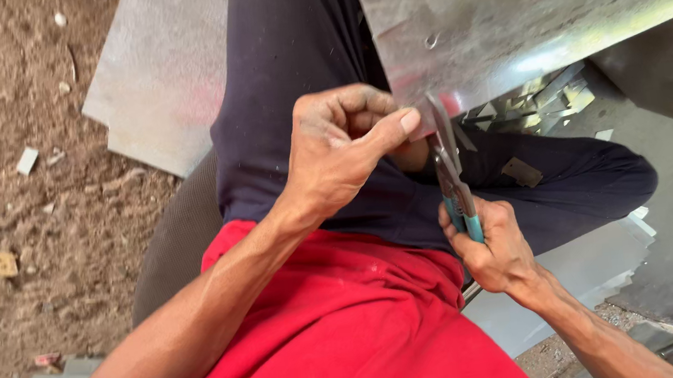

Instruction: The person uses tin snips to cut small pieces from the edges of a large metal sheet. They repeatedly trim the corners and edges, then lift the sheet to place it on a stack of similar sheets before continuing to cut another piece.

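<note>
Left hand (341,151) pinches metal sheet (501,13) edge, fingers curled; just below it right hand (493,247) grips tin snips (451,168) fist-tight, blades seemingly biting that edge.

Left hand (341,151) pinching the near edge of a metal sheet (518,11) over the lap, snips (451,168) just right of it with blades at that edge, right hand (493,247) nearer on the handles, another sheet (162,74) far left on dirt ground (13,206), offcuts (536,101) right beneath.
</note>
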